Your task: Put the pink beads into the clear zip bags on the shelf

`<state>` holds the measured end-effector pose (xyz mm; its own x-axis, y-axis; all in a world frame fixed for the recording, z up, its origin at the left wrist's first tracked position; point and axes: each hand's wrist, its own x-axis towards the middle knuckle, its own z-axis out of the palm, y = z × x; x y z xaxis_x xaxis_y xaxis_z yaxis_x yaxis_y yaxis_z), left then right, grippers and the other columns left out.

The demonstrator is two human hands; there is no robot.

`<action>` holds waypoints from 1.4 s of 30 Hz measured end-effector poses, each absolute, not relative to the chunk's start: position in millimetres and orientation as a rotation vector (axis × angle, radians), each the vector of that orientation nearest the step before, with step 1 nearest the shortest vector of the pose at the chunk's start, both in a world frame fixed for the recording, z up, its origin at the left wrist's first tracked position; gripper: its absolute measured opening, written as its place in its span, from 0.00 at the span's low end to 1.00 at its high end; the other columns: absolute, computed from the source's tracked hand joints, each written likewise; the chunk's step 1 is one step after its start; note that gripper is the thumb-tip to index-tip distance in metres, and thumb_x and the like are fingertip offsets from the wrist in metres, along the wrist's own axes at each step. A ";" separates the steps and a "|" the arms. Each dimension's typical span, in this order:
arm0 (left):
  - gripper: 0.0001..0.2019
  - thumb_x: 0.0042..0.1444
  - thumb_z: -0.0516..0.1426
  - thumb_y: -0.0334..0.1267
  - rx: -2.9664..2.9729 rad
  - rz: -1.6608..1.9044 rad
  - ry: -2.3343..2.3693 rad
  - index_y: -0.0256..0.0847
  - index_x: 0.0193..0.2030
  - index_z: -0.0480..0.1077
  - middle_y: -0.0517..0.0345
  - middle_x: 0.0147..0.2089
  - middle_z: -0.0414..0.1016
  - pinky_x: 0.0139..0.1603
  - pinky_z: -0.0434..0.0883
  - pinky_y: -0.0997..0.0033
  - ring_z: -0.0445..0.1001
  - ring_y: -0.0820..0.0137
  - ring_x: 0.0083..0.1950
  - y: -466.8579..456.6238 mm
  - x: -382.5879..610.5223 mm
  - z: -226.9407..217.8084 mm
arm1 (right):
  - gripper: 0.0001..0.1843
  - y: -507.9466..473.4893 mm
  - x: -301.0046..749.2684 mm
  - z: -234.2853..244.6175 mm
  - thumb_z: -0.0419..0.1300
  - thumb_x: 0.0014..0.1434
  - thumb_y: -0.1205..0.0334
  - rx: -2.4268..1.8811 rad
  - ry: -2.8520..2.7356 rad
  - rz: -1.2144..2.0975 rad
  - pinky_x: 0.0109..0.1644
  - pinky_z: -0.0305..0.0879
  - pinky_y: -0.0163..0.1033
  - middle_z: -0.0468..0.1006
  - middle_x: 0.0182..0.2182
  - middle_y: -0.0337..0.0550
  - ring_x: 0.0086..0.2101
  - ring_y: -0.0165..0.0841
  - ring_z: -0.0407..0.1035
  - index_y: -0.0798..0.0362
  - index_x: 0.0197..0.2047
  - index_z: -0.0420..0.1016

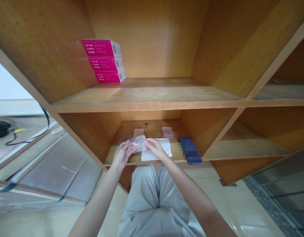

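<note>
Your left hand [120, 154] and right hand [155, 148] grip opposite ends of a clear plastic bag [137, 143], stretched between your fingers above the lower shelf [176, 154] of a wooden cabinet. Beneath your right hand lies a white sheet [149, 156]; behind, two small clear packets [167, 132] lie apart. A blurred dark-blue item [190, 150] sits to the right. Three pink boxes [108, 61] stand stacked on the shelf above.

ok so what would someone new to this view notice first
Probably the stack of three bright pink cardboard boxes, at the left of the upper wooden shelf. Next, the crinkled clear plastic bag held between the left hand and right hand over the lower shelf, with a pixelated dark blue patch to its right.
</note>
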<state>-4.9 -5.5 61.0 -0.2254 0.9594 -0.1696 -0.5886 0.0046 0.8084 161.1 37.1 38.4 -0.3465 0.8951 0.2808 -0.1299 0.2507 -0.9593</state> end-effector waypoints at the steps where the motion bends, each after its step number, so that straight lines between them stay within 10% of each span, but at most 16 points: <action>1: 0.03 0.49 0.56 0.29 0.537 1.547 0.964 0.35 0.29 0.64 0.55 0.27 0.74 0.28 0.72 0.74 0.73 0.73 0.25 -6.1 -2.6 61.2 | 0.13 33.4 157.9 43.6 0.56 0.51 0.52 -0.725 -1.537 1.304 0.32 0.62 0.33 0.71 0.24 0.38 0.27 0.28 0.65 0.54 0.31 0.70; 13: 0.20 0.39 0.62 0.32 0.720 1.591 1.314 0.40 0.40 0.60 0.61 0.31 0.72 0.25 0.68 0.78 0.71 0.76 0.26 -10.7 1.9 36.4 | 0.15 23.7 150.5 31.4 0.55 0.50 0.52 -0.978 -1.512 1.353 0.18 0.51 0.29 0.61 0.14 0.32 0.15 0.23 0.56 0.55 0.21 0.66; 29: 0.16 0.39 0.61 0.30 0.922 1.685 1.499 0.40 0.35 0.62 0.59 0.31 0.68 0.26 0.67 0.79 0.68 0.75 0.29 0.8 -2.6 13.4 | 0.08 31.4 143.4 15.9 0.57 0.47 0.59 -1.096 -1.378 1.403 0.16 0.54 0.27 0.66 0.15 0.33 0.14 0.22 0.57 0.55 0.23 0.68; 42: 0.10 0.45 0.55 0.41 1.425 1.058 1.351 0.35 0.22 0.66 0.57 0.23 0.69 0.24 0.61 0.78 0.65 0.74 0.24 13.4 11.7 28.6 | 0.09 35.3 148.7 17.3 0.51 0.48 0.63 -1.030 -1.428 1.495 0.20 0.56 0.28 0.66 0.14 0.34 0.16 0.23 0.59 0.56 0.23 0.71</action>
<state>11.7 13.4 28.6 0.0456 0.9989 0.0104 0.2495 -0.0215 0.9681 148.7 35.3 17.3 -0.3406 0.9398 -0.0266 -0.0170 -0.0344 -0.9993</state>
